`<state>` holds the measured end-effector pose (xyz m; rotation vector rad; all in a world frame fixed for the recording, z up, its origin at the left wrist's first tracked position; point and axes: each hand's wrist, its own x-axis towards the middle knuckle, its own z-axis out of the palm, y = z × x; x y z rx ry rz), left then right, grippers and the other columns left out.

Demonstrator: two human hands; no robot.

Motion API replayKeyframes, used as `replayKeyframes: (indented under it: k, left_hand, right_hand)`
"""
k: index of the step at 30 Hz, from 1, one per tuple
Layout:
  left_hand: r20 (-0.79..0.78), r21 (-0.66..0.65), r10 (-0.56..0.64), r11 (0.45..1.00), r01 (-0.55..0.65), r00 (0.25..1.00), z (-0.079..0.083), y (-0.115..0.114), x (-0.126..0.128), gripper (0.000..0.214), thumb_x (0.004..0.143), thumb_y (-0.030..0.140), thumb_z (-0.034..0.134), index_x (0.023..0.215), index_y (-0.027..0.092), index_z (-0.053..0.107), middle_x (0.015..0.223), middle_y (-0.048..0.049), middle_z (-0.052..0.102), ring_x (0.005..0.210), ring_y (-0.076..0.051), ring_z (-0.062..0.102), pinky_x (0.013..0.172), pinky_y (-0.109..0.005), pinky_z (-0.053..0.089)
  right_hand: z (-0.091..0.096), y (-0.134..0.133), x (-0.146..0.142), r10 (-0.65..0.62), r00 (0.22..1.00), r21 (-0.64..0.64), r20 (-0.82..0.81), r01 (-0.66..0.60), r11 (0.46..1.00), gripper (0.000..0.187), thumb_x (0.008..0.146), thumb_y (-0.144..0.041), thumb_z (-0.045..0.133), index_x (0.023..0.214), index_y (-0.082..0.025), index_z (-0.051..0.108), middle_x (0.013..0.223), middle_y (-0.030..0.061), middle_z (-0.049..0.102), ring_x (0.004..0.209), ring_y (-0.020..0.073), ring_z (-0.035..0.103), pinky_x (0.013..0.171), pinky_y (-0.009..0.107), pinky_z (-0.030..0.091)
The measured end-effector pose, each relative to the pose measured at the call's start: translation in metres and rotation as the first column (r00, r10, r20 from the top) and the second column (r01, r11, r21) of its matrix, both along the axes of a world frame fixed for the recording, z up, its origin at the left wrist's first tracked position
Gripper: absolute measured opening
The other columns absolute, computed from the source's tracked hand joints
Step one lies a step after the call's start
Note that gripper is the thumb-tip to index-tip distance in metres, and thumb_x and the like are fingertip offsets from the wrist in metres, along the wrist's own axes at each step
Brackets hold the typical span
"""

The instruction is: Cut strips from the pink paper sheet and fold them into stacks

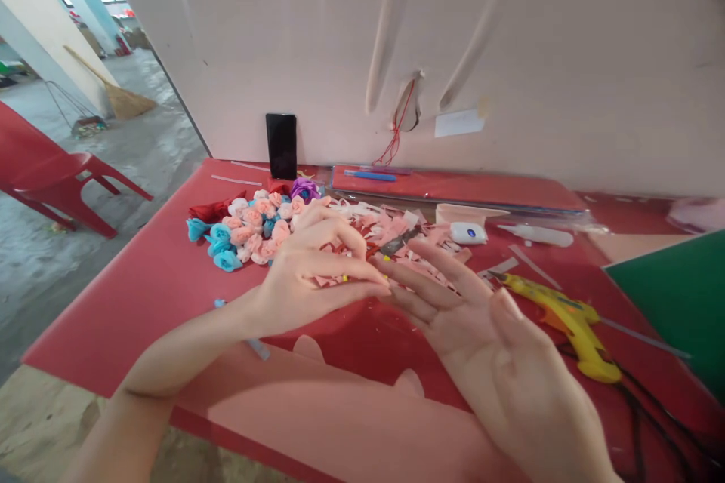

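My left hand (325, 260) is closed in a pinch, thumb and index fingertips together against the fingers of my right hand. Whatever lies in that pinch, if anything, is too small to make out. My right hand (487, 339) is turned palm up with its fingers stretched out, holding nothing. Behind my left hand lies a bunch of paper roses (254, 230) in peach, white and blue, with a purple rose (304, 189) at its back. Pink paper scraps (390, 226) are heaped beyond both hands. A large pink paper sheet (317, 407) with rounded tabs is spread below them.
A yellow glue gun (572, 317) with a black cord lies at the right, beside a green board (674, 302). A black phone (282, 146) leans on the pale upright panel. A white bottle (538, 234) and blue pen (371, 176) lie at the back. A red chair (62, 173) stands left.
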<state>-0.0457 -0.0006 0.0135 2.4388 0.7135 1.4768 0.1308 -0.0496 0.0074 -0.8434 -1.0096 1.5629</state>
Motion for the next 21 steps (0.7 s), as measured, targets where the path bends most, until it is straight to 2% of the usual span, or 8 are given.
replayKeyframes:
  k: [6, 11, 14, 16, 18, 21]
  left_hand:
    - [0.045, -0.047, 0.021, 0.999, -0.019, 0.999, 0.001, 0.001, -0.003, 0.015, 0.083, 0.029, 0.063, 0.071, 0.021, 0.068, 0.07, 0.0004, 0.054, 0.071, -0.012, 0.049, 0.07, -0.031, 0.043]
    - [0.067, -0.065, 0.042, 0.997, -0.037, 0.997, 0.002, 0.003, -0.005, 0.02, 0.084, 0.033, 0.06, 0.07, 0.021, 0.067, 0.072, -0.0002, 0.054, 0.071, -0.011, 0.05, 0.069, -0.03, 0.044]
    - [0.09, -0.095, 0.034, 0.995, -0.025, 0.995, 0.002, 0.005, -0.006, 0.019, 0.084, 0.033, 0.061, 0.071, 0.02, 0.068, 0.072, -0.0007, 0.054, 0.071, -0.012, 0.051, 0.067, -0.03, 0.045]
    - [0.11, -0.115, 0.023, 0.993, -0.01, 0.994, 0.002, 0.006, -0.007, 0.018, 0.083, 0.032, 0.062, 0.071, 0.02, 0.068, 0.072, -0.0009, 0.055, 0.07, -0.012, 0.051, 0.067, -0.03, 0.044]
    - [0.113, -0.144, 0.004, 0.989, 0.012, 0.994, 0.002, 0.006, -0.007, 0.017, 0.082, 0.03, 0.063, 0.07, 0.02, 0.068, 0.071, -0.0009, 0.058, 0.071, -0.012, 0.052, 0.069, -0.03, 0.044]
    - [0.107, -0.221, -0.028, 0.974, 0.052, 0.994, 0.002, 0.005, -0.007, 0.015, 0.081, 0.027, 0.065, 0.069, 0.019, 0.068, 0.07, -0.0009, 0.064, 0.073, -0.013, 0.055, 0.075, -0.033, 0.044]
  right_hand:
    - [0.005, 0.004, 0.0, 0.036, 0.998, -0.022, -0.045, -0.037, 0.999, 0.034, 0.084, -0.053, 0.044, 0.104, -0.033, 0.063, 0.107, 0.0021, 0.069, 0.101, 0.0235, 0.063, 0.091, 0.043, 0.048]
    - [0.008, 0.003, 0.002, -0.023, 0.998, -0.034, -0.052, 0.021, 0.999, 0.033, 0.088, -0.047, 0.038, 0.105, -0.033, 0.063, 0.112, 0.0032, 0.067, 0.104, 0.023, 0.061, 0.089, 0.041, 0.05]
    - [0.01, 0.004, 0.003, -0.066, 0.997, -0.039, -0.044, 0.064, 0.997, 0.028, 0.087, -0.041, 0.042, 0.099, -0.033, 0.065, 0.105, 0.0025, 0.069, 0.099, 0.0222, 0.063, 0.085, 0.04, 0.051]
    - [0.011, 0.006, 0.006, -0.131, 0.991, -0.02, -0.026, 0.13, 0.991, 0.024, 0.086, -0.036, 0.044, 0.093, -0.033, 0.066, 0.094, 0.002, 0.069, 0.088, 0.0207, 0.063, 0.078, 0.038, 0.051]
    - [0.013, 0.01, 0.01, -0.262, 0.965, -0.009, -0.017, 0.262, 0.965, 0.02, 0.084, -0.032, 0.047, 0.086, -0.031, 0.067, 0.082, 0.002, 0.064, 0.074, 0.0175, 0.059, 0.066, 0.033, 0.05]
    - [0.015, 0.019, 0.021, -0.476, 0.879, -0.049, -0.025, 0.474, 0.879, 0.016, 0.081, -0.026, 0.051, 0.074, -0.028, 0.065, 0.071, 0.0016, 0.051, 0.061, 0.013, 0.047, 0.055, 0.029, 0.041]
